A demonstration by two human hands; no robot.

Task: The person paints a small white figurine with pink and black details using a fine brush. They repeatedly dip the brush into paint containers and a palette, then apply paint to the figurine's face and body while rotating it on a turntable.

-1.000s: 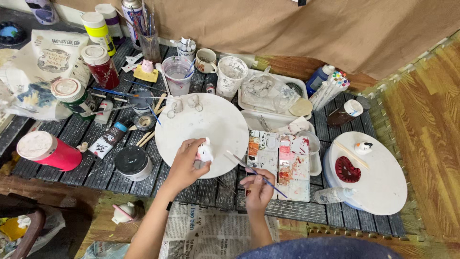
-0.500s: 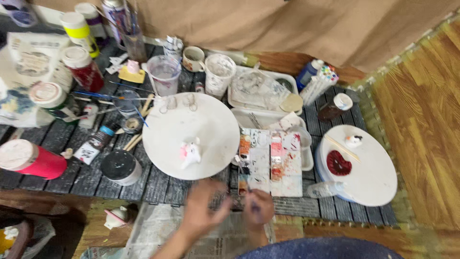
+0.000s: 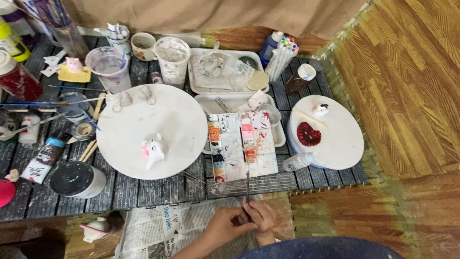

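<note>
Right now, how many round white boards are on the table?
2. The large round board sits centre-left with a small figurine on it; the smaller round board lies right, beside the paint palette.

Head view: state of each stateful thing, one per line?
Paintbrush: held by both hands, tip at palette.
Left hand: closed on brush handle.
Right hand: pinching brush.
Palette: open, wells stained.
Figurine: lying on round board, unheld.
Black-lidded jar: closed.
</note>
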